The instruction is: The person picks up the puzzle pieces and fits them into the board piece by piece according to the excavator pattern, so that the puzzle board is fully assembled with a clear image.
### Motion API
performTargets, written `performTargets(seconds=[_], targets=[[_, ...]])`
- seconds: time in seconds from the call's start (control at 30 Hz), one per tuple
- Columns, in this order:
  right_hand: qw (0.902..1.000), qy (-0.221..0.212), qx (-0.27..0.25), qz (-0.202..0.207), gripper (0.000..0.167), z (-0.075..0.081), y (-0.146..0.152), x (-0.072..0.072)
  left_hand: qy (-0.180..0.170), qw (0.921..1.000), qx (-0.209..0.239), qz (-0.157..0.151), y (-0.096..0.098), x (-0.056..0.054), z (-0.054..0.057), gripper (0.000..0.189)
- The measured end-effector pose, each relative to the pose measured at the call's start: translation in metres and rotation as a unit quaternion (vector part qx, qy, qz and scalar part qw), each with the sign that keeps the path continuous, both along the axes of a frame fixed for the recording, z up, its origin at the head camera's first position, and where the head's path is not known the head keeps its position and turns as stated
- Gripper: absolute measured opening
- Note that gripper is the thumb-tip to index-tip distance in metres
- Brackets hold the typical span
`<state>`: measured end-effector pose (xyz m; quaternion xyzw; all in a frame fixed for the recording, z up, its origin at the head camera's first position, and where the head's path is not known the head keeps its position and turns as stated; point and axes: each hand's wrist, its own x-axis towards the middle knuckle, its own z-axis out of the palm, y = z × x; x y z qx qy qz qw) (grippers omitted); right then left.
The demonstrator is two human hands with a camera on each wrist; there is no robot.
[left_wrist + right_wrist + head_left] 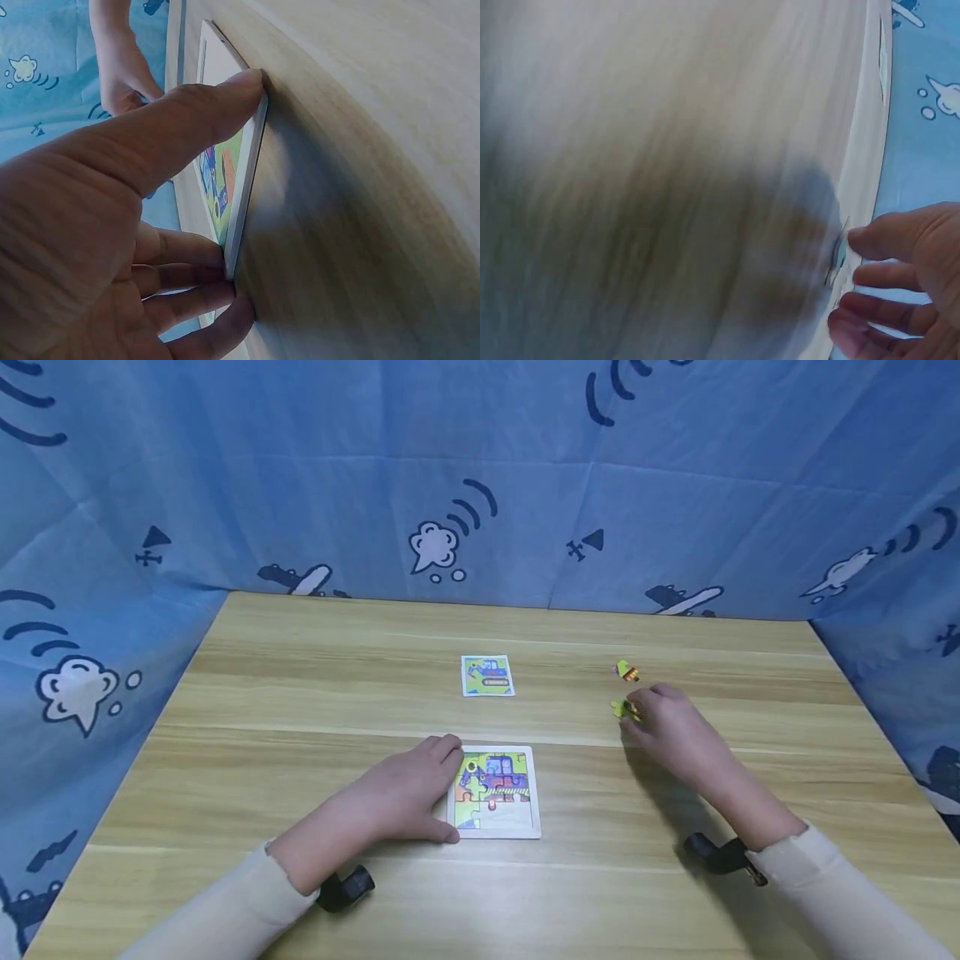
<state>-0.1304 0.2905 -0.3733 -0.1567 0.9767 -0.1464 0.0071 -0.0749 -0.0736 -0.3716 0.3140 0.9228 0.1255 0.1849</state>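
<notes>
A white-framed jigsaw puzzle tray [536, 814] lies on the table, its picture of a purple-and-red digger partly filled and bare white at lower right. My left hand [408, 789] holds its left edge, with the thumb [225, 101] at the near corner and bent fingers at the far corner. To the right, my right hand [671, 727] pinches at a yellow-green puzzle piece [619, 708] low over the table; the fingers partly hide it. Just beyond lie more colourful pieces [625, 671]. In the right wrist view the piece [840, 251] appears edge-on by the thumb tip.
A small square picture card [487, 676] showing a digger lies beyond the tray. The wooden table [315, 685] meets a blue printed cloth [480, 435] at the back and sides. Black straps with small devices [345, 889] sit on both wrists.
</notes>
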Motion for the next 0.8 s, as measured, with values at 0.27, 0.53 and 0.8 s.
performTargets(seconds=[0.27, 0.53, 0.8], targets=[[0.9997, -0.024, 0.004, 0.002, 0.029, -0.004, 0.008, -0.003, -0.002, 1.0, -0.001, 0.001, 0.0, 0.0, 0.001, 0.101], [0.9994, -0.016, -0.007, 0.031, 0.028, -0.006, 0.015, -0.003, -0.006, 1.0, 0.002, 0.003, 0.0, 0.001, 0.002, 0.102], [0.9979, 0.0, -0.023, 0.06, 0.029, -0.007, 0.01, 0.001, -0.007, 0.9999, 0.002, 0.008, 0.0, 0.001, 0.002, 0.1]])
